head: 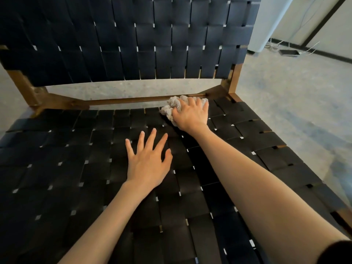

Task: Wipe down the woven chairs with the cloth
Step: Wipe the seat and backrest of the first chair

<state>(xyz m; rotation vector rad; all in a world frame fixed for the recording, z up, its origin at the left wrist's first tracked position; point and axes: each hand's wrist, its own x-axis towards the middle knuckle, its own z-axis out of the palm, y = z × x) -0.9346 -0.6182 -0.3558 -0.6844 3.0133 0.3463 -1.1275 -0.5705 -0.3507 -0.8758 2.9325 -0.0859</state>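
My right hand (191, 113) presses the bunched cloth (172, 108) on the seat (80, 168) at its back edge — fingers curled over it. My left hand (147, 159) lies flat, holding nothing — I judge a sweep across the weave comes next.

My left hand (147, 159) is palm down, fingers straight and splayed wide, thumb out to the side. My right hand (190, 115) is farther out, arm stretched nearly straight, fingers curled down over the bunched cloth (171, 109), gripping it. Both forearms are bare, with just a dark sleeve (335, 252) edge showing on the right.
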